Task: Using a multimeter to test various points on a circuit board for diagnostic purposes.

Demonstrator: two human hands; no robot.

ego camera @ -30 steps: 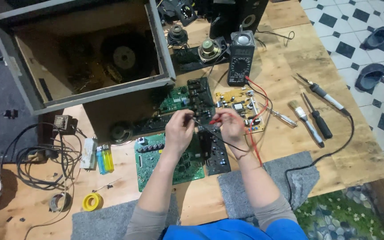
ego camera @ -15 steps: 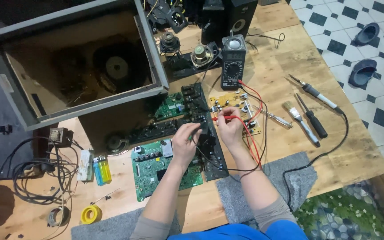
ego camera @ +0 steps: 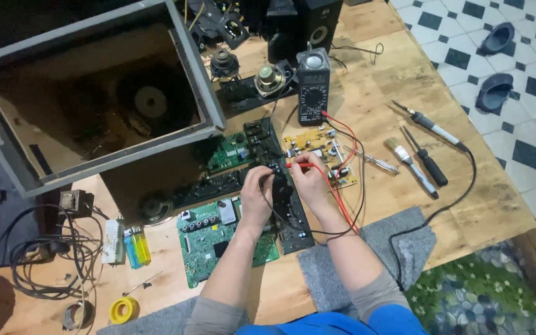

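On the wooden table (ego camera: 404,74), both hands meet over a long black circuit board (ego camera: 283,198) that runs from the middle of the table toward the person. The left hand (ego camera: 257,192) is curled with its fingers pinched together on the board, holding what looks like the black probe, though the tip is hidden under the fingers. The right hand (ego camera: 308,180) pinches the red probe (ego camera: 298,165), which lies nearly level and points left at the same board. Red and black leads loop from the hands past the right wrist and back up to the black multimeter (ego camera: 313,87) standing at the far side of the table. A yellow circuit board (ego camera: 321,155) lies just right of the hands, and a green circuit board (ego camera: 218,242) lies left of the left forearm. An open grey speaker box (ego camera: 94,105) fills the far left. To the right lie a soldering iron (ego camera: 429,127), a small brush (ego camera: 407,164) and a screwdriver (ego camera: 428,162), side by side and well apart from the hands. Two lighters (ego camera: 136,246) and a yellow roll of tape (ego camera: 123,309) sit near the left edge, beside a tangle of black cables (ego camera: 38,260).
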